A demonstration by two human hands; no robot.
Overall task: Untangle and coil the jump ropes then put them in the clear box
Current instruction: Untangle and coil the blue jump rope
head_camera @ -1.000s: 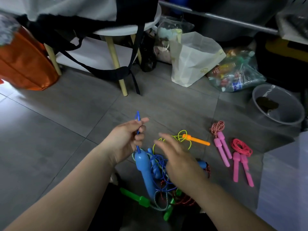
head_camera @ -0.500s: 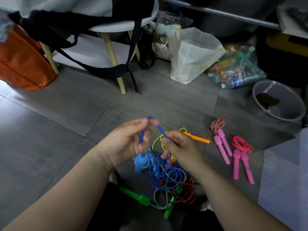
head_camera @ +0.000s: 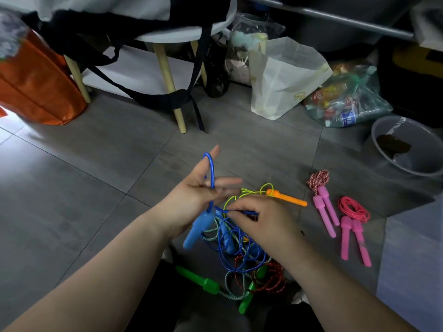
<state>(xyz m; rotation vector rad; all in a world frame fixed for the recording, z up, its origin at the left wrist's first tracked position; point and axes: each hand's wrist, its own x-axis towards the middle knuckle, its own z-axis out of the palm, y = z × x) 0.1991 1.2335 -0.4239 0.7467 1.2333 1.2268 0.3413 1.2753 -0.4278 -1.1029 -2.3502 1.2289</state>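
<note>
The blue rope [head_camera: 212, 173] is a thin, smooth, springy cord – light, and likely to slip or spring out of its turns – and one loop of it stands over the straight, spread fingers of the left hand [head_camera: 194, 200], its blue handle [head_camera: 199, 230] hanging below the palm. The right hand [head_camera: 261, 221] pinches the cord at four o'clock of the left, a sound hold for feeding turns; the rest trails into the tangle [head_camera: 249, 264] at six o'clock, with two coiled ropes [head_camera: 353, 209] at three o'clock
</note>
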